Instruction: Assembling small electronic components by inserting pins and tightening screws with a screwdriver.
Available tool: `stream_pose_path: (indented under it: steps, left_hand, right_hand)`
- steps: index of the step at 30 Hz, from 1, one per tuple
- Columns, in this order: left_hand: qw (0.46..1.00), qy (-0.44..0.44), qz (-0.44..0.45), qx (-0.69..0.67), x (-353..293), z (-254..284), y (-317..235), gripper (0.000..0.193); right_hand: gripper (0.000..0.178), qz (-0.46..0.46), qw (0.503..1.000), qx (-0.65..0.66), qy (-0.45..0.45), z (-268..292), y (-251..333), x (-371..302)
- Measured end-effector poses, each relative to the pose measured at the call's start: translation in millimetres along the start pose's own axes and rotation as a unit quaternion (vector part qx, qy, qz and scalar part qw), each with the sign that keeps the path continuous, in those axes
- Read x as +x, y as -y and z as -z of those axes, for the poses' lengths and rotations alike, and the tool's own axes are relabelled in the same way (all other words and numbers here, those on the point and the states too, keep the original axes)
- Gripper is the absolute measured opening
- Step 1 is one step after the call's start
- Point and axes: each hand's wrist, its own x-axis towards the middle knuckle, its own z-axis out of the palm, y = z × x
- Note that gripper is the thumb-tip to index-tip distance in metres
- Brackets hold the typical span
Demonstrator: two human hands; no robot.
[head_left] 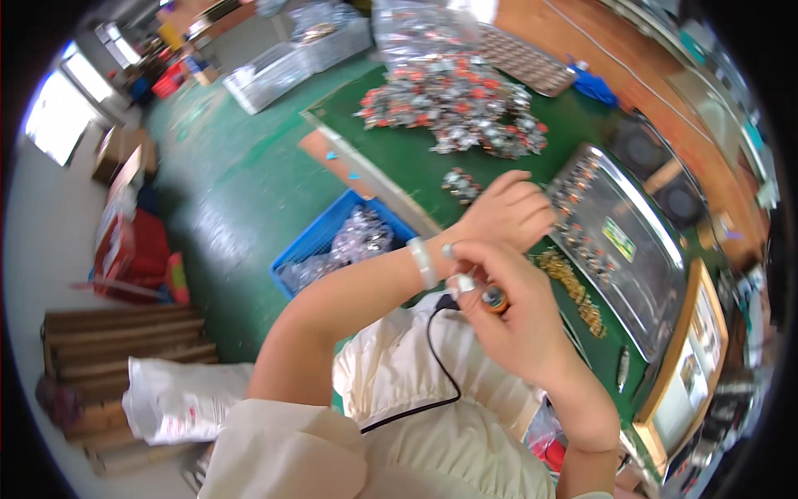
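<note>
My left hand (509, 214) reaches across to the near edge of a shallow metal tray (644, 279). Its fingers are bent and close together, with their tips hidden. Small metal parts (582, 249) lie along that side of the tray. Closer to my body, my right hand (519, 320) is closed around an orange-and-black round-ended tool (495, 298), whose kind I cannot make out. White wraps (464, 284) cover some fingertips. Between my left hand and the tray's lower side lies a strip of brass-coloured parts (573, 291). A small cluster of metal parts (461, 185) sits just beyond my left wrist.
A big heap of silver and orange parts (457, 104) covers the far bench, with a clear bag (424, 33) behind it. A blue crate (312, 237) holds bagged parts at left. A wooden frame (706, 333) stands at right. A black cord (453, 374) crosses my lap.
</note>
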Motion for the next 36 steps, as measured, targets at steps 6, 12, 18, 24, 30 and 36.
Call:
stream_pose_path:
  steps: [6, 12, 18, 24, 30, 36]
  left_hand:
    - [0.996, 0.064, 0.012, 0.061, -16, 6, 7, 0.017]
    - [0.984, 0.039, 0.113, 0.133, -22, 14, 8, 0.018]
    - [0.969, 0.016, 0.172, 0.177, -19, 13, 1, 0.025]
    - [0.962, 0.036, 0.168, 0.211, -16, 12, -2, 0.026]
    - [0.959, 0.064, 0.172, 0.214, -17, 11, -2, 0.029]
    - [0.946, 0.083, 0.202, 0.239, -15, 12, -7, 0.029]
  right_hand:
    - [0.027, -0.005, 0.991, 0.129, 0.027, -33, 15, 4]
    - [0.031, 0.038, 0.993, 0.029, 0.104, -43, 45, -6]
    - [0.028, 0.133, 0.984, -0.064, 0.095, -30, 69, -29]
    - [0.025, 0.198, 0.958, 0.03, 0.204, -18, 102, -59]
    - [0.017, 0.231, 0.961, -0.128, 0.085, -25, 68, -50]
    - [0.016, 0.228, 0.95, -0.082, 0.198, -4, 83, -59]
